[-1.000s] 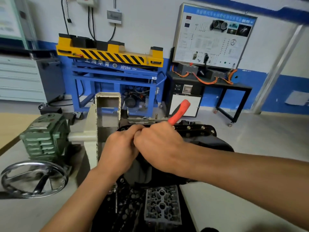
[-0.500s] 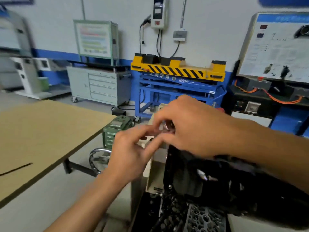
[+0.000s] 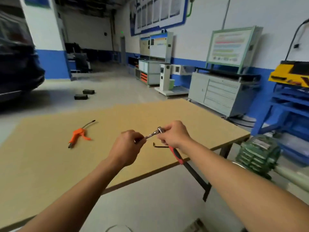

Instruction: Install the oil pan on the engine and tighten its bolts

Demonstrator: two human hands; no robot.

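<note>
Oil pan + engine were out of view, so bolt progress couldn't be told. My left hand (image 3: 127, 146) gripped the ratchet (image 3: 160, 130) by its bar tip and my right hand (image 3: 173, 136) held its head, over the surface (image 3: 50, 164). Blow gun (image 3: 78, 136) lay at 9 o'clock. Prob. tightening was left to do.

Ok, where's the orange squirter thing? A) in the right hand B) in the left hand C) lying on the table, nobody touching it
C: the orange blow gun lies on the table, apart from the left hand and right hand, which both grip the ratchet.
</note>
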